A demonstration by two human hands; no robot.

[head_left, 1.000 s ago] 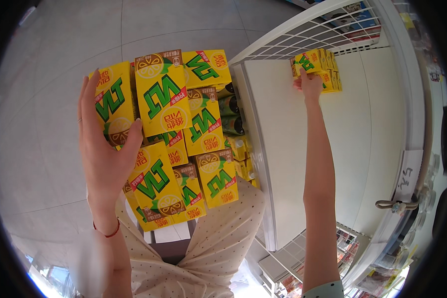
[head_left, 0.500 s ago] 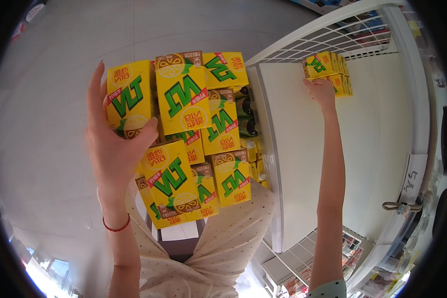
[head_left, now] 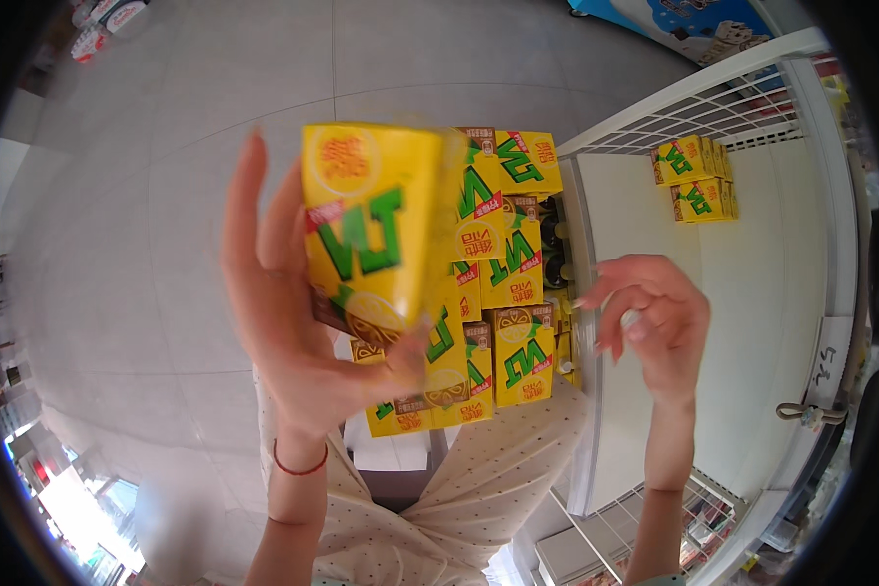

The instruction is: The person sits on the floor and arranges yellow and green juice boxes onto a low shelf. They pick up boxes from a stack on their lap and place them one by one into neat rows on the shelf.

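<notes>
Evidently the left hand [head_left: 298, 342] had a yellow drink carton [head_left: 361, 215] well in its grip, left of the white shelf [head_left: 645, 234]; its fingers [head_left: 249, 195] were clamped on the box, thumb at the lower corner, and motion blurred the carton's right side. Behind that carton, also left of the shelf and near its front edge, stood a pile of matching yellow cartons [head_left: 523, 356] with green lettering and a lemon-slice print, partly hidden by the held one. What bore the pile could not be made out.

The right hand [head_left: 659, 327] hung in front of the shelf, over its near edge, with the fingers bent and the thumb and fingertips apart. A small block of the same cartons [head_left: 693, 181] sat on the shelf toward its far end, close to the white wire panel [head_left: 718, 98] there. Dark bottles [head_left: 555, 244] showed between the shelf's front edge and the pile. Spotted trousers [head_left: 503, 469] lay left of the shelf's near end, and grey floor tiles [head_left: 195, 244] spread well to its left.
</notes>
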